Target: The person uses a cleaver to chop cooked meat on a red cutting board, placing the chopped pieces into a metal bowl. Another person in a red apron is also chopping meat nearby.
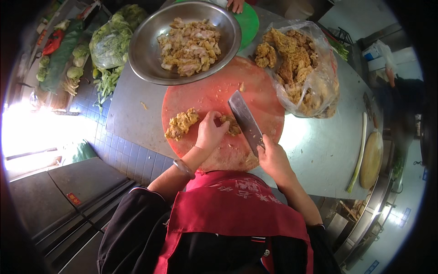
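Note:
My right hand [273,156] grips a cleaver [247,121], its broad blade slanting up and left over a round red cutting board [202,97]. Just left of the blade, the thumb and fingertips of my left hand [212,130] touch a small battered, fried-looking piece of food [231,125]. Another lumpy golden-brown piece [182,124] lies on the board to the left of that hand. Crumbs are scattered over the board. Chopped pieces of what looks like battered meat [191,46] fill the middle of a wide steel bowl [145,56], which overlaps the board's far edge.
An open plastic bag [320,92] of larger fried pieces stands at the back right. Another person's hand [235,5] rests at a green round board [249,27]. A leek or green onion [357,154] lies right on the metal table [318,164]. Bagged greens [111,44] are back left.

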`<state>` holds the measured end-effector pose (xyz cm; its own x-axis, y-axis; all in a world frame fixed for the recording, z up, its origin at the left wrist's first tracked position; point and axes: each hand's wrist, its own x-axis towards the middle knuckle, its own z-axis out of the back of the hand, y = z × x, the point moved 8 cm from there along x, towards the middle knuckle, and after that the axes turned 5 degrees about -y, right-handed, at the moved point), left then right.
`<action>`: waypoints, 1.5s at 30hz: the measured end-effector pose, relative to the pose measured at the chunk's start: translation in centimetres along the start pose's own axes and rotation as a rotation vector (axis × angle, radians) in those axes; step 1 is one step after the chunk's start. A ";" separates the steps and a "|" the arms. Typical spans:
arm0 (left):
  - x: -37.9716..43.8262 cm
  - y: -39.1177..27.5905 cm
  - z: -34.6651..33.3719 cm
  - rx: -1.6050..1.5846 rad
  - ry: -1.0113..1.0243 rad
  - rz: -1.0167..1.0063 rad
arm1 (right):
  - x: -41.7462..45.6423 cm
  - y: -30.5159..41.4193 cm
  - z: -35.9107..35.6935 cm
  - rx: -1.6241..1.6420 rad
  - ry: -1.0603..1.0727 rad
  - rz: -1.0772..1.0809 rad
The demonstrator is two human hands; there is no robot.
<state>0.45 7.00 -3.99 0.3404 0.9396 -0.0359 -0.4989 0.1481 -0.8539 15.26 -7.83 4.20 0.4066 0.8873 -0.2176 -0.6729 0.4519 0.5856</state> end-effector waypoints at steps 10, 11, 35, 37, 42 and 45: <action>-1.0 -5.3 1.6 0.056 -0.051 -0.461 | 0.0 -0.5 1.7 0.026 -0.077 -0.007; -1.8 -5.1 0.9 0.173 -0.013 -0.599 | 0.1 -0.7 1.6 0.022 -0.075 -0.026; -2.1 -1.6 -0.4 0.017 -0.075 -0.291 | -0.9 1.0 0.8 0.056 -0.041 0.053; -2.1 -1.3 -0.6 0.018 -0.099 -0.277 | -0.8 1.3 0.6 0.055 -0.041 0.057; -1.9 -1.3 -0.6 -0.020 -0.109 -0.243 | -0.5 1.1 0.2 0.037 -0.027 0.033; -1.4 -1.4 -0.5 -0.048 -0.058 -0.231 | -0.5 0.6 0.9 0.022 -0.037 0.023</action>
<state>1.07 5.28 -2.96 0.3938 0.8990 0.1918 -0.3746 0.3475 -0.8596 15.15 -8.09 5.38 0.4138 0.8934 -0.1748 -0.6690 0.4287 0.6071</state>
